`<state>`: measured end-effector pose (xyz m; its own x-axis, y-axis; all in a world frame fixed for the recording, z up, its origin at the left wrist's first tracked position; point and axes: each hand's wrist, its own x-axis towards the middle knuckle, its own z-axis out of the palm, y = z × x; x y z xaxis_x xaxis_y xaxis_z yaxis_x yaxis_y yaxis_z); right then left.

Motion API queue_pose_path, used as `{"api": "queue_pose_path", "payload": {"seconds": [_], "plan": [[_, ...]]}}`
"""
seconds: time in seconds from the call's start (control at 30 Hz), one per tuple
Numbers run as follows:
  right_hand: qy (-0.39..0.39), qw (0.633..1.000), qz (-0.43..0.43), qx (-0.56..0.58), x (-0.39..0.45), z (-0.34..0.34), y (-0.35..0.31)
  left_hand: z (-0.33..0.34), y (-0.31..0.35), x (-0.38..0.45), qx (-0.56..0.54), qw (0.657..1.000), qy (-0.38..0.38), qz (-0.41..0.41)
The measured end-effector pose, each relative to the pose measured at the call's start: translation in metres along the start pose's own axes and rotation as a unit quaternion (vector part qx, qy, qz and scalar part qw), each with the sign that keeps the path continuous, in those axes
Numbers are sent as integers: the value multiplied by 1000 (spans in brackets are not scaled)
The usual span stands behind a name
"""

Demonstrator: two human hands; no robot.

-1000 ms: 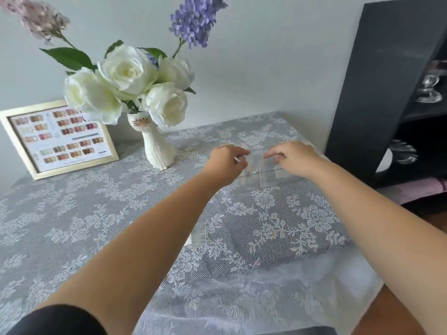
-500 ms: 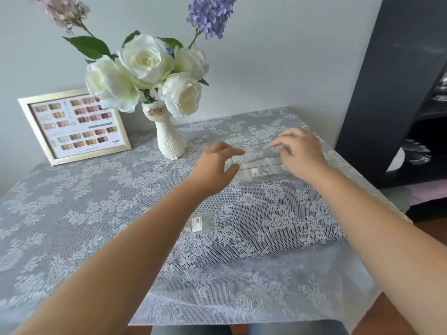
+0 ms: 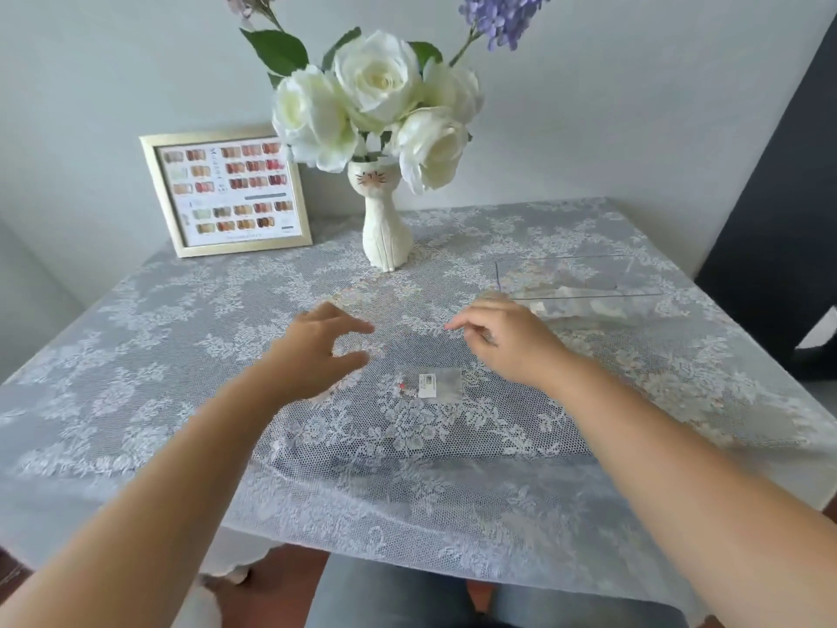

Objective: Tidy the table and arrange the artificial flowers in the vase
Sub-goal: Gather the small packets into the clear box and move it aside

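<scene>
Bright, soft daylight; faint shadows; both hands motion-blurred; wide-angle bending at the edges.

White roses, lilac spikes, grey lace

The roses (image 3: pixel 378 79) are creamy white with green leaves (image 3: pixel 276 49); one spike (image 3: pixel 502 13) is violet-blue, another (image 3: pixel 242 0) pale pink. The vase (image 3: pixel 384 219) is ivory with a drawn cat face. The cloth (image 3: pixel 181 355) is pale grey net with white floral lace. The frame (image 3: pixel 225 192) is gold around a white chart of beige, brown and red swatches. The packet (image 3: pixel 435 385) is clear with a white label.
</scene>
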<state>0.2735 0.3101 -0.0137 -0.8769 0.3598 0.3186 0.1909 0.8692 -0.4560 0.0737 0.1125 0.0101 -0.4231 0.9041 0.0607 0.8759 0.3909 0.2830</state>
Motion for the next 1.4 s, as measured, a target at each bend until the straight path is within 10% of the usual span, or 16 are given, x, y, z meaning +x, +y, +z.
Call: {"api": "queue_pose_path", "payload": {"seconds": [0.33,1.4], "plan": [[-154,983,56,-80,-6,40,-34,9,-46,-32,18,995,-75,-70],[43,961,169,215,-27,10,-15,-7,-46,-5,83,987,-133,24]]}}
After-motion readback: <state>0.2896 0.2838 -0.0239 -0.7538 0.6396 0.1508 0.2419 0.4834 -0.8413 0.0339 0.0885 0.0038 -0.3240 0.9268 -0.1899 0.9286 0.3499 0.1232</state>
